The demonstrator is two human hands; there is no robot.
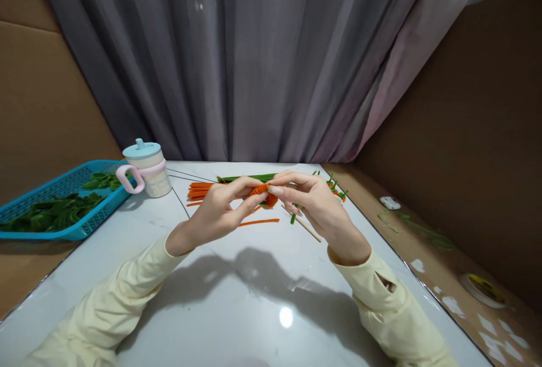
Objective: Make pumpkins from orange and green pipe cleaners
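Observation:
Both of my hands meet above the middle of the glossy white table (237, 299). My left hand (220, 212) and my right hand (315, 203) pinch a small orange coiled piece (265, 193) between their fingertips. A thin wooden stick (307, 227) with a green bit near it pokes out under my right hand. Behind my hands lie a bundle of orange strips (199, 189) and a bundle of green strips (245, 177). One loose orange strip (258, 222) rests on the table below my hands.
A blue basket (51, 209) of green leaves sits at the left edge. Beside it stands a lidded cup (146, 168) with a pink handle. Several finished orange-and-green pieces (336, 188) lie at the right. A grey curtain hangs behind; cardboard walls stand on both sides.

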